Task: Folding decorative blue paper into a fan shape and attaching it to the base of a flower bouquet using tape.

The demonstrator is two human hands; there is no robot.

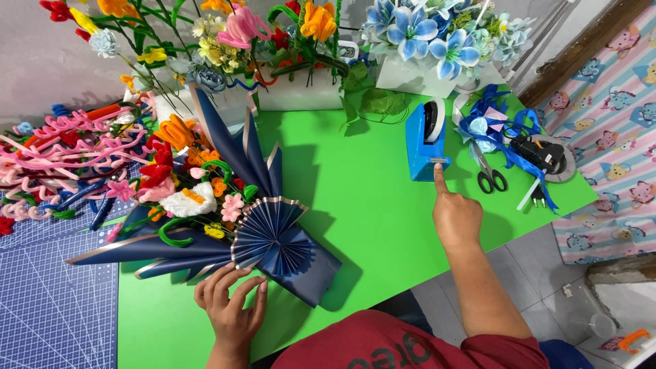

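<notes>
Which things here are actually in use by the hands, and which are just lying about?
In use:
- left hand pressing the navy-wrapped bouquet
- right hand, forefinger at the blue tape dispenser

Lying about:
- scissors
- blue ribbon
- glue gun
- pink pipe cleaners
- cutting mat
- blue flower box

Matt navy paper wrap (273,239), fuzzy wire flowers (184,184), glossy blue plastic tape dispenser (420,147), smooth green tabletop (369,219).

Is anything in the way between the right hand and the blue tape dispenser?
Nothing visible. The right hand has its index finger stretched up to the front edge of the blue tape dispenser, over bare green table. The scissors lie off to one side. The left hand rests on the bouquet's navy wrap.
</notes>
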